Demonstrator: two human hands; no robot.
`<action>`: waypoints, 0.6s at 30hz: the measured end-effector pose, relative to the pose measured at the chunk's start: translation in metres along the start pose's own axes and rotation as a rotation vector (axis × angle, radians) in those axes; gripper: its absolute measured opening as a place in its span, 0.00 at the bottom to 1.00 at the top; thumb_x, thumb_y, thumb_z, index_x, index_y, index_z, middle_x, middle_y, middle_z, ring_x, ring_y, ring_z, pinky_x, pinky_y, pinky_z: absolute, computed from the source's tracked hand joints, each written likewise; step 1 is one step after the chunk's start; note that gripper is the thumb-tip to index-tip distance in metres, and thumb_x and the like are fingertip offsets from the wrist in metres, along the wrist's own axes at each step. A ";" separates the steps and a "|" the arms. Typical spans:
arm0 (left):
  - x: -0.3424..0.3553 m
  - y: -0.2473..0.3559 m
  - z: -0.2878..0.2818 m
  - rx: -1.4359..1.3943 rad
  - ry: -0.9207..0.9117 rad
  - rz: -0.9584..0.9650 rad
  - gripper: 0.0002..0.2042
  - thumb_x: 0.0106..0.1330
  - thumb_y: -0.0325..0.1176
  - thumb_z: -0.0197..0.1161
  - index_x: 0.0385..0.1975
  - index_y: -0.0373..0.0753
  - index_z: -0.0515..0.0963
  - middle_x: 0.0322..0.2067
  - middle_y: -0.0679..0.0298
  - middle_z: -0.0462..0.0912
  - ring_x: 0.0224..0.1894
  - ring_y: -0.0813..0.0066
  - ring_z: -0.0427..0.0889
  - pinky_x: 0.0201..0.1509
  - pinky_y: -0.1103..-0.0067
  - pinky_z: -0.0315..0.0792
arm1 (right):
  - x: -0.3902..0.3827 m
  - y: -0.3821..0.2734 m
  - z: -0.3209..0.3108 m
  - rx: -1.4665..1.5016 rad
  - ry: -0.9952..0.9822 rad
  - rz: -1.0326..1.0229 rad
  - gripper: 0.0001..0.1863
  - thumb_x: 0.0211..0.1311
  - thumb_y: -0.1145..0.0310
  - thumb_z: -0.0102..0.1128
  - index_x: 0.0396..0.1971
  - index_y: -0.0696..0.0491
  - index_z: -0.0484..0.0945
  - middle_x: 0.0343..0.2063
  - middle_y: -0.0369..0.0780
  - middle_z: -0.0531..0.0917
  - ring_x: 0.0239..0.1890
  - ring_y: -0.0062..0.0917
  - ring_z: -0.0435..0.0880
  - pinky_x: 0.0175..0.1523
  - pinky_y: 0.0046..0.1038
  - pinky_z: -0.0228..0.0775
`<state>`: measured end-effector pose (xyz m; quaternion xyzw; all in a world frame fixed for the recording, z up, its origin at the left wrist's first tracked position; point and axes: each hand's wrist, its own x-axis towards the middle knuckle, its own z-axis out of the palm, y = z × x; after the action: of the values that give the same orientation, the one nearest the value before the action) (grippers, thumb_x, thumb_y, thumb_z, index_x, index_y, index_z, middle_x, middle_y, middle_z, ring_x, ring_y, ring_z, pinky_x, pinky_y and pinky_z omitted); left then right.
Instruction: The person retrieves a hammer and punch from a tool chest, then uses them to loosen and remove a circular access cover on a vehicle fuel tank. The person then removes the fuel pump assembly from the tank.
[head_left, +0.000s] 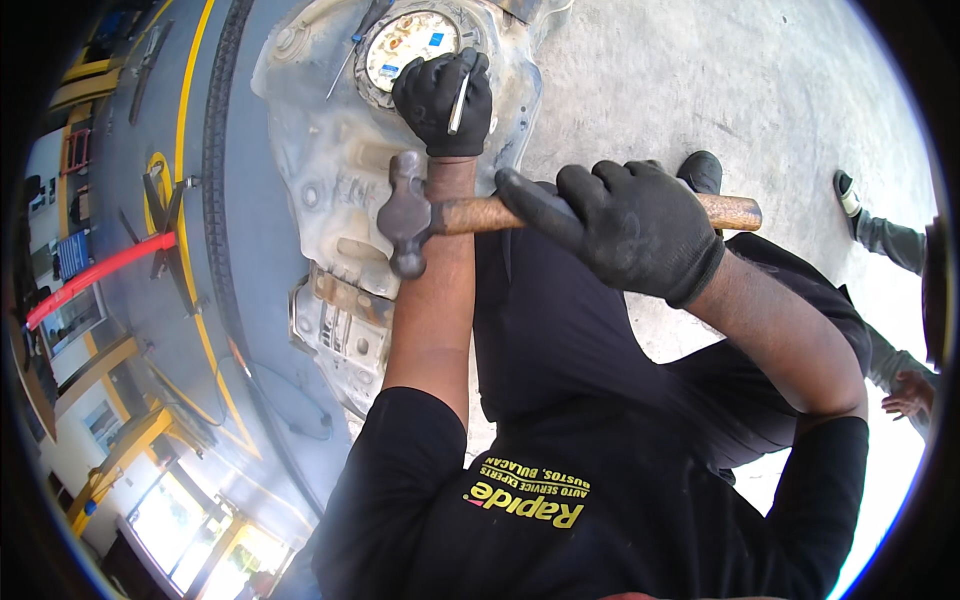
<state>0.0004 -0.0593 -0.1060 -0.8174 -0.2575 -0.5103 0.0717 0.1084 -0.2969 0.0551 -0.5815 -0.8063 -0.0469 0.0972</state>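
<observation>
Right hand (630, 225), black-gloved, is clenching the wooden handle of a ball-peen hammer (470, 213); the left hand (445, 105), likewise gloved, is grasping a slim metal tool (458, 105). At the right edge a co-worker (890, 240) is keeping well apart from the work, though a flying chip or an escaping hammer could be reaching that side. A pale, dirt-streaked metal housing (345, 190) is lying beneath the left hand; its contoured form is probably giving uneven support, so a hard blow could be rocking it, and whether anything is bracing it cannot be told. The ball-peen hammer is overlapping the left forearm (435, 330) in view; the gap between them is not showing, but a short or misaimed swing could be striking wrist or knuckles. A round whitish disc (412, 48) is sitting in the housing's upper part, the left hand covering part of its lower right rim; excess force or a wrong angle could be cracking it. A thin screwdriver-like tool (357, 39) is resting by the disc's left side and could be jolting loose through vibration. The slim metal tool is presenting a narrow exposed end close to the fingers; its other end is hiding behind the glove, so seating cannot be verified, and an off-centre blow could be sending it skidding.
</observation>
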 end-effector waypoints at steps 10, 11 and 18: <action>-0.009 -0.004 0.005 0.015 -0.034 -0.034 0.07 0.55 0.36 0.74 0.30 0.48 0.83 0.34 0.69 0.83 0.44 0.61 0.80 0.57 0.62 0.71 | -0.010 0.006 0.014 -0.078 0.001 -0.056 0.33 0.65 0.66 0.57 0.71 0.43 0.66 0.30 0.36 0.77 0.22 0.24 0.81 0.24 0.30 0.76; -0.011 -0.007 0.006 0.024 -0.057 -0.033 0.07 0.55 0.36 0.75 0.30 0.48 0.83 0.34 0.69 0.83 0.44 0.62 0.80 0.57 0.62 0.71 | -0.011 0.008 0.020 -0.089 0.032 -0.070 0.32 0.65 0.65 0.57 0.70 0.44 0.66 0.31 0.36 0.77 0.22 0.25 0.81 0.24 0.31 0.76; -0.012 -0.010 0.006 0.002 -0.030 -0.043 0.06 0.55 0.34 0.73 0.31 0.48 0.83 0.35 0.69 0.83 0.45 0.62 0.81 0.57 0.62 0.71 | -0.008 -0.001 0.020 -0.035 -0.001 -0.025 0.29 0.66 0.64 0.56 0.68 0.43 0.68 0.30 0.36 0.77 0.22 0.25 0.82 0.24 0.28 0.75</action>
<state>-0.0041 -0.0533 -0.1207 -0.8191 -0.2767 -0.4993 0.0579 0.1080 -0.3011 0.0339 -0.5732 -0.8125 -0.0618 0.0859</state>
